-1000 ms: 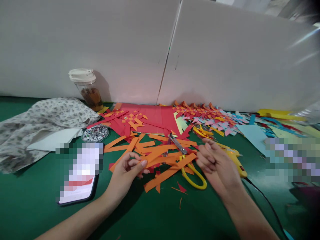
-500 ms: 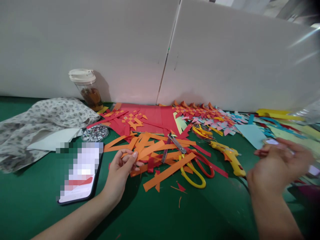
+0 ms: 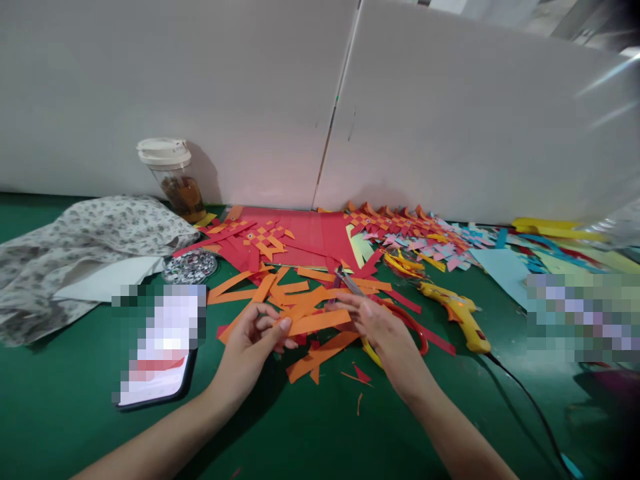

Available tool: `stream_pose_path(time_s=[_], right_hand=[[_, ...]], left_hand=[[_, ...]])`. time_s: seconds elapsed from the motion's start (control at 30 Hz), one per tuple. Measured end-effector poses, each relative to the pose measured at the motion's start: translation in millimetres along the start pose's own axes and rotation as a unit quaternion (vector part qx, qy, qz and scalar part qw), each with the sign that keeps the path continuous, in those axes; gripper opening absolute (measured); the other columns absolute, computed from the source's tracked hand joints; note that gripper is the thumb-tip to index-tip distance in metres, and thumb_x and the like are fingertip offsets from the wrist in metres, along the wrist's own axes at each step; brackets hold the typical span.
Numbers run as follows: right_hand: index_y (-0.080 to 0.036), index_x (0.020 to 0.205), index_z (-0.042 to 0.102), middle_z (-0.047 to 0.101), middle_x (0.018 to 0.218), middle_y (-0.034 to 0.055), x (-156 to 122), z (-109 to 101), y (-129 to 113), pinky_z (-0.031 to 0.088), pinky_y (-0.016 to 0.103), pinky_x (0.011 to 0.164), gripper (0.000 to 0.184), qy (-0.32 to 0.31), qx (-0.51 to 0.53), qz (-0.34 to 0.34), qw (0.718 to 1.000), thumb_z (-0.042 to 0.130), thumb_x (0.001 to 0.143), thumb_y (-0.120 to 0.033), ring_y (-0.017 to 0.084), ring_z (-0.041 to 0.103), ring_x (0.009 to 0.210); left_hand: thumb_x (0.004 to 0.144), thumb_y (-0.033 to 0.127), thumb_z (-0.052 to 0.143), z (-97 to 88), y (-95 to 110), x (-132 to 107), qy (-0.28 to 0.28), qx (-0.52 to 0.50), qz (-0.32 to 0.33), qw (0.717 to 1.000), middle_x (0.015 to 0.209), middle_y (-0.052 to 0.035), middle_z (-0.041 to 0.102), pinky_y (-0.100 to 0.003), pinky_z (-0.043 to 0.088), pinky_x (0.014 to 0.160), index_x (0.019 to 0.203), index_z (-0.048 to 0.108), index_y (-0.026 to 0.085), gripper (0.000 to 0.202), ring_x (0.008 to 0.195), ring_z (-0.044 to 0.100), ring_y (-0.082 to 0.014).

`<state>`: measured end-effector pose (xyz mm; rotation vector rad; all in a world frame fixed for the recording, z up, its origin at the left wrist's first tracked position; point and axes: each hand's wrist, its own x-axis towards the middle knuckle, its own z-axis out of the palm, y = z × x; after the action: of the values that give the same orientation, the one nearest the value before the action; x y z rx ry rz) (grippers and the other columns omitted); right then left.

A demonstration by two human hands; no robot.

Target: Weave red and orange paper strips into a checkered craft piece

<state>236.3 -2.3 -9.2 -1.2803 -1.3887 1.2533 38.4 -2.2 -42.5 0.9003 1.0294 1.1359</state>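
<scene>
Right hand [image 3: 387, 333] is back just right of the orange strip [image 3: 320, 323] pinched by the left hand [image 3: 254, 341], loosely extended above the scissors [image 3: 353, 283], gripping nothing visible, so both now flank the strip.

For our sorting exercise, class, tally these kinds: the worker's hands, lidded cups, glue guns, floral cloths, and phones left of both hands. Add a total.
Hands: 2 (left hand, right hand)
Lidded cup: 1
Glue gun: 1
Floral cloth: 1
Phone: 1
Total: 6
</scene>
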Motion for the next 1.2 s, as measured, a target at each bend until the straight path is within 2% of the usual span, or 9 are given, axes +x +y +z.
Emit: stream_pose_path(time_s=[0.1, 0.2, 0.33, 0.47, 0.6, 0.77, 0.93, 1.2], right_hand=[[-0.02, 0.09, 0.065, 0.067, 0.083, 0.0045, 0.1, 5.9, 2.9, 0.053, 0.03, 0.072, 0.03, 0.066, -0.038, 0.024, 0.997, 0.069, 0.068, -0.039, 0.018, 0.064, 0.079], [-0.019, 0.082, 0.064, 0.066, 0.071, 0.0012, 4.6, -1.7, 7.6, 0.054, 0.027, 0.065, 0.027, 0.116, -0.006, 0.019, 0.993, 0.074, 0.063, -0.034, 0.014, 0.063, 0.065], [-0.017, 0.081, 0.066, 0.068, 0.073, 0.0029, 10.7, -22.7, 8.3, 0.054, 0.025, 0.065, 0.027, 0.23, 0.042, -0.002, 0.972, 0.075, 0.061, -0.032, 0.013, 0.063, 0.063], [-0.019, 0.092, 0.066, 0.07, 0.084, 0.0044, 13.1, -42.9, 5.7, 0.055, 0.027, 0.069, 0.032, 0.312, 0.066, -0.032, 0.947, 0.073, 0.064, -0.032, 0.014, 0.065, 0.066], [-0.021, 0.1, 0.062, 0.068, 0.101, 0.0066, 13.3, -53.3, 5.9, 0.054, 0.034, 0.079, 0.035, 0.31, 0.075, -0.048, 0.947, 0.071, 0.067, -0.029, 0.019, 0.067, 0.083], [-0.021, 0.103, 0.058, 0.065, 0.109, 0.0101, 13.9, -55.7, 9.8, 0.047, 0.044, 0.091, 0.038, 0.25, 0.081, -0.082, 0.961, 0.071, 0.067, -0.024, 0.026, 0.059, 0.103], [-0.02, 0.095, 0.062, 0.066, 0.107, 0.0089, 14.2, -54.0, 11.1, 0.042, 0.044, 0.097, 0.037, 0.226, 0.075, -0.061, 0.969, 0.074, 0.06, -0.018, 0.026, 0.058, 0.106], [-0.016, 0.078, 0.065, 0.071, 0.091, 0.0079, 13.4, -51.4, 11.6, 0.051, 0.035, 0.085, 0.028, 0.236, 0.086, -0.044, 0.967, 0.079, 0.054, -0.019, 0.022, 0.065, 0.091]], left_hand=[[0.076, 0.029, 0.064, -0.9, -2.0, 0.0, -0.014, 0.016, 0.001, 1.0, 0.055, 0.0077, 0.056, -0.018, 0.041, 0.053, 0.077, 0.044, 0.02, 0.022, 0.057, 0.063, -0.0104], [0.076, 0.03, 0.063, -1.8, -3.1, 0.1, -0.019, 0.019, 0.001, 1.0, 0.054, 0.0077, 0.055, -0.018, 0.04, 0.053, 0.077, 0.044, 0.02, 0.022, 0.057, 0.063, -0.0108], [0.075, 0.03, 0.064, -2.6, -2.5, 0.2, -0.005, 0.006, -0.004, 1.0, 0.054, 0.0083, 0.053, -0.018, 0.041, 0.053, 0.077, 0.044, 0.02, 0.023, 0.057, 0.063, -0.0108], [0.074, 0.029, 0.066, -2.5, -0.9, -0.2, 0.005, -0.006, -0.005, 1.0, 0.054, 0.0085, 0.053, -0.019, 0.041, 0.054, 0.076, 0.044, 0.02, 0.024, 0.058, 0.064, -0.0113], [0.073, 0.029, 0.066, -1.5, 0.5, -0.7, 0.013, -0.008, -0.005, 1.0, 0.054, 0.0081, 0.052, -0.02, 0.042, 0.054, 0.075, 0.045, 0.02, 0.023, 0.058, 0.064, -0.012], [0.071, 0.028, 0.067, -0.9, 1.8, -1.3, 0.023, -0.009, -0.007, 1.0, 0.053, 0.007, 0.054, -0.019, 0.042, 0.052, 0.073, 0.045, 0.02, 0.024, 0.056, 0.063, -0.0121], [0.072, 0.028, 0.067, -1.1, 1.9, -1.3, 0.019, -0.004, -0.006, 1.0, 0.054, 0.0068, 0.055, -0.019, 0.043, 0.053, 0.074, 0.045, 0.02, 0.024, 0.057, 0.064, -0.0118], [0.074, 0.029, 0.066, -1.7, 0.5, -0.3, 0.015, -0.007, -0.004, 1.0, 0.054, 0.0079, 0.054, -0.018, 0.042, 0.053, 0.075, 0.045, 0.02, 0.023, 0.057, 0.064, -0.0106]])
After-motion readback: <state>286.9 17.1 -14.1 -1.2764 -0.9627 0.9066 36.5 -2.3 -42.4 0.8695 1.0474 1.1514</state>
